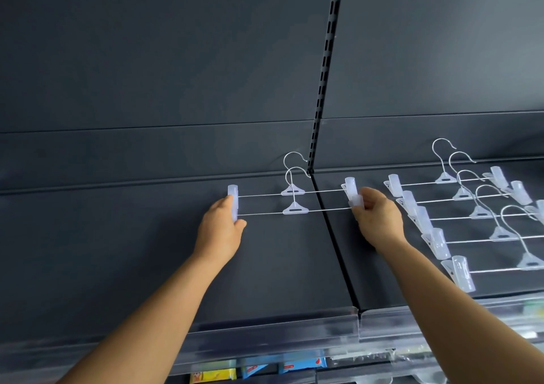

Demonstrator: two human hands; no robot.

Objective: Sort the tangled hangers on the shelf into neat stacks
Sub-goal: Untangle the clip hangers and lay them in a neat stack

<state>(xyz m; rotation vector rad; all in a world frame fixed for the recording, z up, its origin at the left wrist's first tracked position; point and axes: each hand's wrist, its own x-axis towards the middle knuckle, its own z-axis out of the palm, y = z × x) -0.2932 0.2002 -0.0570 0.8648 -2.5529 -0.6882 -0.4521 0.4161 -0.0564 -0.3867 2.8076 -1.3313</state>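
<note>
Far left, on the dark shelf (117,251): bare panel, nothing lying there.

Next, left hand (219,230), fingers (228,204) curled round the left-end clips (232,202) of the two clip hangers (294,204), thumb tucked under the lower clip. Holding, not hovering.

Between the hands: two thin wire bars running left to right across the shelf seam (332,236), roughly level, one just behind the other, parallel and near each other. Two wire hooks (293,163) rising from the middle, both curving rightward, lined up closely. Long axis of the pair therefore sideways, spanning hand to hand, each end touching its own hand.

Then right hand (378,216), fingers pinching the right-end clips (351,191), upper clip standing clear above the knuckles, lower one half hidden in the grip.

Further right: row of loose hangers (459,221), about five, fanned in a slanting run toward the shelf edge, bars parallel but staggered, well apart from the held pair, nearer the right hand.

Probable step in hand: squaring the two held hangers into one stack. Likely hinges on closing the front-to-back gap between the bars while keeping both ends level. Snagging hooks the evident risk.
</note>
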